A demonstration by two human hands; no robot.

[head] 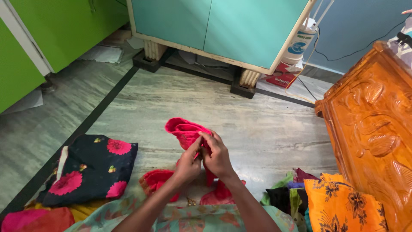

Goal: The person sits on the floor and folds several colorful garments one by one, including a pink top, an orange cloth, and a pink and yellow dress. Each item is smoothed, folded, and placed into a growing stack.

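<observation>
Over my lap, both my left hand (187, 164) and right hand (216, 155) pinch the crumpled pink cotton garment (185, 131), half-folded; black floral folded cloth (91, 168) lies done, orange printed fabric (341, 202) waits.

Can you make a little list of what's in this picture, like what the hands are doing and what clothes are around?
left hand: pinching the pink cloth
right hand: gripping the same pink cloth, touching the left hand
pink cloth: bunched, lifted above the floor
left of hands: folded black cloth with pink flowers
right of hands: orange flowered cloth on a mixed pile
far right: carved wooden furniture
behind: teal cabinet
</observation>
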